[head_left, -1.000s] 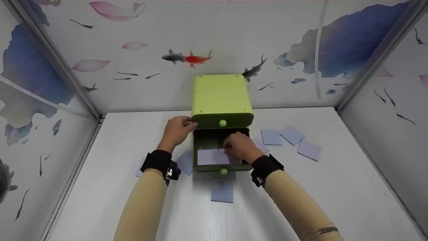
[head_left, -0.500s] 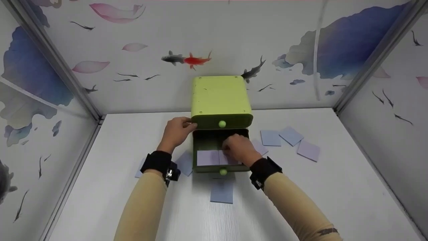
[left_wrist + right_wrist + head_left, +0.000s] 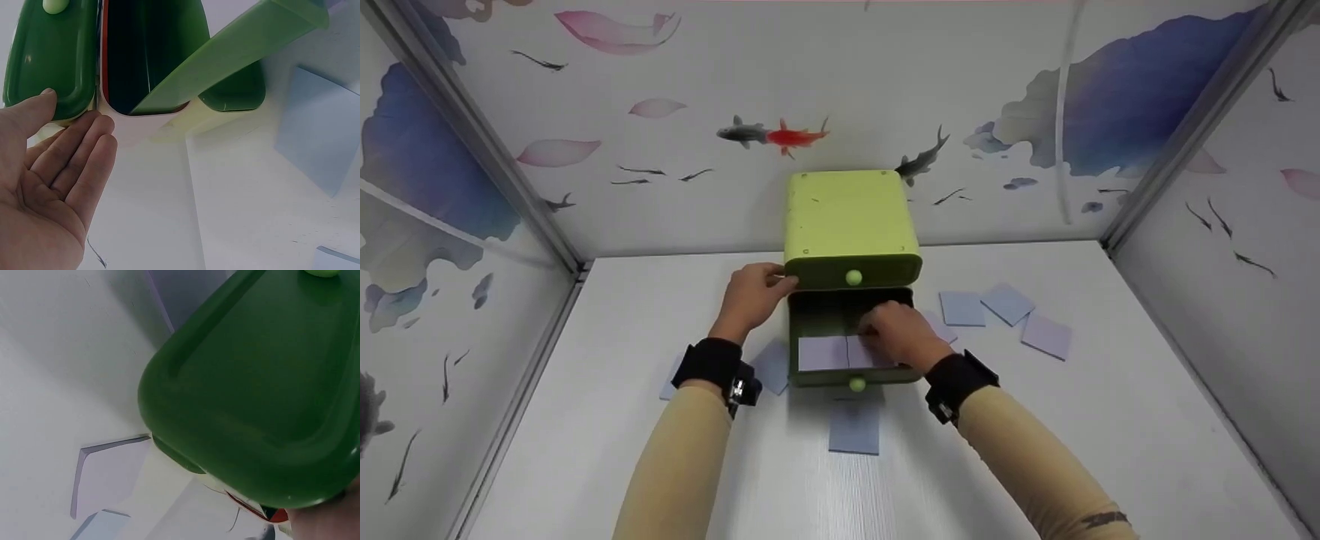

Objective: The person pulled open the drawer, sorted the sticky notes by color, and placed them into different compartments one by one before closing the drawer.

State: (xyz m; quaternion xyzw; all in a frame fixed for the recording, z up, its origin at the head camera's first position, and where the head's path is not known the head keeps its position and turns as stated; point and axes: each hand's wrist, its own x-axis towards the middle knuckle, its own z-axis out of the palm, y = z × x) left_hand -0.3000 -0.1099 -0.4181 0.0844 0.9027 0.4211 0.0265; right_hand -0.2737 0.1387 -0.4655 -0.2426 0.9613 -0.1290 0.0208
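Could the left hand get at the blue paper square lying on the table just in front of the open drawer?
Probably yes. The left hand only rests open-fingered against the green cabinet, holding nothing, and the blue square lies uncovered on the table, nothing between them.

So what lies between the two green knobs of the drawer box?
In the head view, the open lower drawer with lilac cards and the right hand.

Lime-green drawer box [image 3: 851, 221], dark-green drawer [image 3: 840, 319], lilac cards [image 3: 823, 352].

Bright, even light w/ soft shadows; head view bends at edges; wrist views close-up, slightly soft, pale glare at left.
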